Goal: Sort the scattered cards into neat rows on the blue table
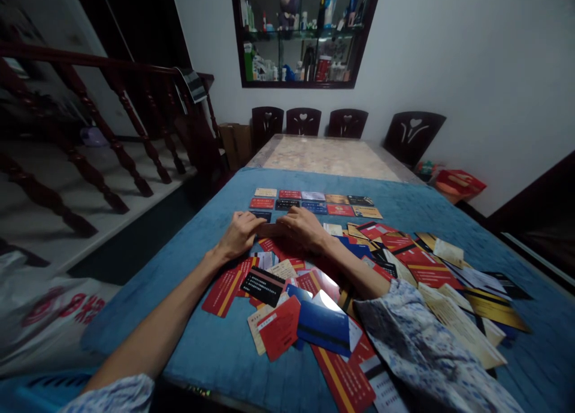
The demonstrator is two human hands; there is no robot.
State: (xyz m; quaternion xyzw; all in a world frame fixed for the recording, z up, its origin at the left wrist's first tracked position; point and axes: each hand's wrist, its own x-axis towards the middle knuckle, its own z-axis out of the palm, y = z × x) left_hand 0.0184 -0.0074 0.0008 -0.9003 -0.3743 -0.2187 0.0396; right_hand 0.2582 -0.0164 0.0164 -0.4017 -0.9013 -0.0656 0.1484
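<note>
Both my hands meet over the blue-covered table, pinching one card (pixel 271 229) between them, seen nearly edge-on. My left hand (pixel 242 233) closes on its left end and my right hand (pixel 303 226) on its right end. Just beyond, a dark card (pixel 260 217) lies flat, partly covered by my fingers. Two rows of cards stretch behind it, among them a red card (pixel 340 210) and a tan card (pixel 367 212). Below my wrists spreads a loose heap, with a black card (pixel 262 286), a blue card (pixel 323 327) and a red card (pixel 279 328) on top.
More overlapping cards (pixel 431 269) cover the table's right side. The blue cloth (pixel 197 233) ends before a pale tabletop (pixel 314 152) with dark chairs (pixel 303 122) behind. A white plastic bag (pixel 49 311) stands at the lower left, below a wooden railing (pixel 108 131).
</note>
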